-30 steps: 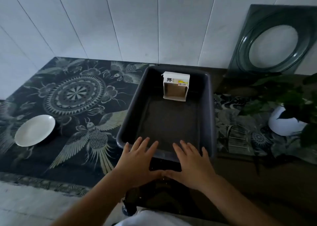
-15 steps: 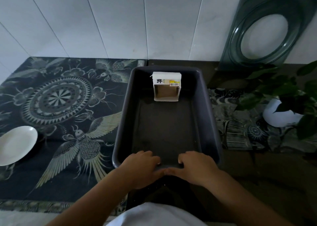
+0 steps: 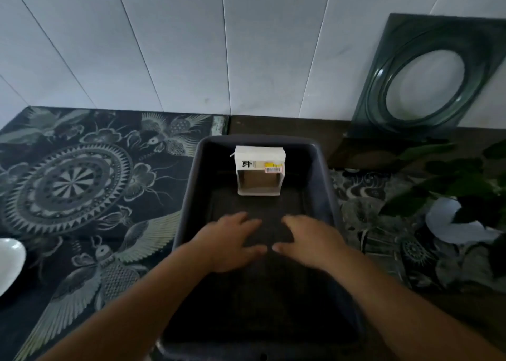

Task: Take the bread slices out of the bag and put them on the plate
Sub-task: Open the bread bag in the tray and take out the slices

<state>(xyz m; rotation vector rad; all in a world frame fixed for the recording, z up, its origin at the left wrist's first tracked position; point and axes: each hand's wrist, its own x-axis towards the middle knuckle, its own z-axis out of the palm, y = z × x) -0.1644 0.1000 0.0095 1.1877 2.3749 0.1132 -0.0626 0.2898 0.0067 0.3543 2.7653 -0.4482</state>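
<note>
A dark patterned cloth covers the surface to the left of the hands, printed with a big round medallion and winged birds; a second patterned cloth lies to their right. Between the two sits a long dark tray, and both forearms reach into it from the near end. Leaning on the white panelled wall well beyond the right hand stands a dark green square panel with an oval opening. Nearer, to the right of the right hand, a leafy plant grows from a white pot.

The left hand and the right hand hover palm-down over the tray floor, side by side, fingers loosely spread and empty — the thumb tips close to each other but apart. Whether the palms touch the tray floor cannot be told.

Straight ahead of the fingertips, at the tray's far end, stands the bread bag — a white, boxy package, upright, with a dark printed character and a small yellow-and-red sticker on its front, well clear of both hands. The slices inside are not discernible.

Far to the left of the left hand, at the picture's edge, only part of the white plate shows on the cloth.
</note>
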